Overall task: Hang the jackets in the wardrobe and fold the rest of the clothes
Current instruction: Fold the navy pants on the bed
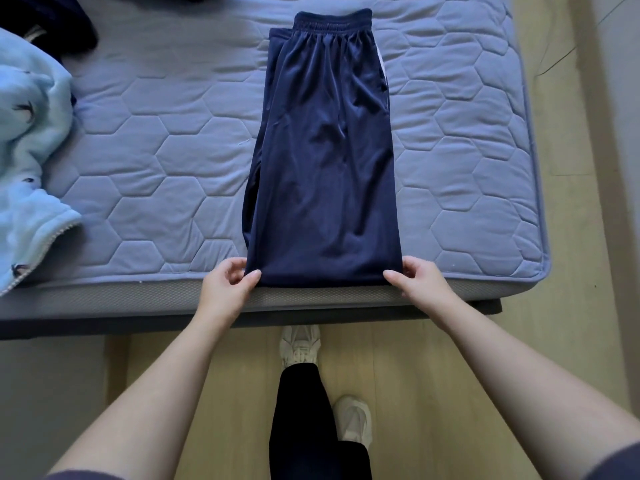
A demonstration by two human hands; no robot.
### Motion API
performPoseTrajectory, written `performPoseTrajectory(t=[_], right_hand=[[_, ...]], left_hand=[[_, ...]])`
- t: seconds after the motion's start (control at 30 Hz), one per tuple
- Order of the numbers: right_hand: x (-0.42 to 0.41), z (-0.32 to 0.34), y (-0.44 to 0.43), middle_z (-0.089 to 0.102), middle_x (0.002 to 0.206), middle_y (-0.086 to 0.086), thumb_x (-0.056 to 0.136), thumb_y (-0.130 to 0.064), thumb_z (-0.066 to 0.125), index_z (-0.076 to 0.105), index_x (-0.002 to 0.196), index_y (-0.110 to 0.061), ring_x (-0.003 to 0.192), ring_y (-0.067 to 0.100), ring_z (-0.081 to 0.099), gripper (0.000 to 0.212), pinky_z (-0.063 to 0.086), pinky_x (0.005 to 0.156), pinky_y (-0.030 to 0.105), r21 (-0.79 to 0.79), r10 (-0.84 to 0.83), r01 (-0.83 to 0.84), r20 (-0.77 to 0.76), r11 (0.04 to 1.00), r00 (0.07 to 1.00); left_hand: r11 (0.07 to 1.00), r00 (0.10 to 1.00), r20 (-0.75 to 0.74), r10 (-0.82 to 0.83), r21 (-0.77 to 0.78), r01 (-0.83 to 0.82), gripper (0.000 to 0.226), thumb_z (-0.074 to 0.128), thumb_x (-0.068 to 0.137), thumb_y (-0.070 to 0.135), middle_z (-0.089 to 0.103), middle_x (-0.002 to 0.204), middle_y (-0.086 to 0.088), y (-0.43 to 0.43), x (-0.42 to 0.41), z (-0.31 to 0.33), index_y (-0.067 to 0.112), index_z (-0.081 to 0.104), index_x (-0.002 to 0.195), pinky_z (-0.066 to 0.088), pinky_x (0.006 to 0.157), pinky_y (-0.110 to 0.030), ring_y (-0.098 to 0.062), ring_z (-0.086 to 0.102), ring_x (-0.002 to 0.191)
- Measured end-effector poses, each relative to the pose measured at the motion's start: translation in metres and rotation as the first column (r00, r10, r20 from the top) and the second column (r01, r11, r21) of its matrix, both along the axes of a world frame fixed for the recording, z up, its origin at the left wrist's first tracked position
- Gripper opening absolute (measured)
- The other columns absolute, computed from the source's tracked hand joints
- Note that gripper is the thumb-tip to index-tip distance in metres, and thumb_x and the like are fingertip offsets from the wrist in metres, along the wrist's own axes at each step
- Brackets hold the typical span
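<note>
A fluffy pale-blue printed garment [29, 161] is lying at the left of the quilted lilac mattress [156, 161]. The left hand [225, 289] is pinching the near left corner of the folded navy satin trousers [323, 161] lying mid-mattress; the right hand [420, 280] is pinching the right corner.
</note>
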State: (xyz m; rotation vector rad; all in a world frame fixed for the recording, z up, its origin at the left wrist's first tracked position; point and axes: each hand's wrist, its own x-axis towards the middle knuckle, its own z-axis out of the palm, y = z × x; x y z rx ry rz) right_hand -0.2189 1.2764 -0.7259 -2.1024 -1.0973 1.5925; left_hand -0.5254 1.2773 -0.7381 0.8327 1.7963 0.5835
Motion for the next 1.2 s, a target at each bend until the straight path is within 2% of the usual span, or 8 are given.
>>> performPoseTrajectory(t=[0.07,0.13,0.27,0.4,0.57,0.7,1.0,1.2], right_hand=[[-0.005,-0.002,-0.014,0.061,0.089,0.012,0.092,-0.013,0.059,0.063,0.088,-0.011,0.082,0.018,0.054,0.006,0.05,0.079,0.041,0.011,-0.038,0.037,0.045,0.999,0.998],[-0.011,-0.003,-0.025,0.062,0.092,0.019,0.093,-0.012,0.056,0.063,0.089,-0.007,0.08,0.017,0.055,0.01,0.051,0.069,0.036,0.002,-0.118,0.118,0.017,0.993,0.993],[-0.013,0.0,-0.04,0.067,0.095,0.0,0.093,-0.021,0.057,0.063,0.09,-0.016,0.086,0.011,0.064,0.009,0.051,0.061,0.025,-0.086,-0.312,0.304,-0.103,0.949,0.945],[-0.011,0.007,-0.058,0.07,0.085,-0.003,0.091,-0.022,0.063,0.063,0.086,-0.013,0.074,0.003,0.069,0.01,0.052,0.063,0.023,-0.071,-0.32,0.314,-0.106,0.947,0.942],[-0.012,0.026,-0.095,0.053,0.066,-0.001,0.088,-0.018,0.066,0.051,0.069,-0.015,0.061,0.013,0.052,0.025,0.045,0.057,0.024,-0.112,-0.403,0.391,-0.114,0.914,0.908],[-0.01,0.063,-0.11,0.05,0.062,-0.003,0.089,-0.019,0.064,0.05,0.071,-0.016,0.053,0.008,0.045,0.023,0.043,0.058,0.026,-0.149,-0.428,0.406,-0.169,0.902,0.888],[-0.01,0.164,0.044,0.033,0.04,-0.007,0.095,-0.021,0.053,0.046,0.071,-0.019,0.033,0.007,0.028,0.025,0.037,0.045,0.019,-0.104,-0.483,0.5,-0.485,0.86,0.729],[-0.005,0.174,0.181,0.044,0.047,-0.008,0.094,-0.014,0.049,0.043,0.073,-0.021,0.033,0.005,0.033,0.023,0.046,0.051,0.02,-0.189,-0.505,0.484,-0.517,0.855,0.691]], left_hand=[[1.0,0.999,-0.032,0.014,-0.003,-0.014,0.025,0.067,0.087,0.011,0.065,0.079,0.008,-0.008,0.003,-0.001,0.017,0.055,0.108,0.042,0.062,-0.006,0.004,0.058,0.071],[0.999,0.997,-0.058,0.043,-0.03,-0.045,0.024,0.069,0.086,0.013,0.065,0.078,0.009,-0.015,0.008,0.0,0.017,0.055,0.105,0.041,0.06,-0.007,0.003,0.058,0.07],[0.994,0.993,-0.116,0.025,-0.102,-0.037,0.013,0.073,0.084,0.021,0.064,0.082,0.005,-0.026,0.01,0.003,0.014,0.064,0.091,0.042,0.066,-0.017,-0.005,0.057,0.073],[0.994,0.994,-0.107,0.001,-0.108,-0.012,0.015,0.072,0.084,0.022,0.061,0.072,0.005,-0.046,0.007,0.01,0.018,0.062,0.074,0.043,0.065,-0.021,-0.008,0.053,0.067],[0.959,0.973,0.16,0.165,-0.257,-0.121,0.027,0.067,0.088,0.018,0.061,0.075,-0.005,-0.089,0.006,0.03,0.013,0.051,0.067,0.053,0.077,-0.037,-0.023,0.063,0.079],[0.949,0.967,0.174,0.188,-0.286,-0.133,0.022,0.071,0.086,0.019,0.066,0.065,0.0,-0.1,0.004,0.067,0.013,0.058,0.069,0.051,0.061,-0.026,-0.021,0.066,0.074],[0.982,0.838,0.515,0.182,-0.143,-0.125,0.015,0.054,0.093,0.009,0.045,0.048,0.011,0.036,0.008,0.168,0.015,0.057,0.079,0.032,0.048,-0.016,-0.003,0.033,0.038],[0.981,0.846,0.497,0.193,-0.11,-0.159,0.021,0.049,0.097,0.012,0.042,0.044,0.013,0.186,0.016,0.179,0.019,0.052,0.077,0.03,0.051,-0.019,-0.001,0.033,0.036]])
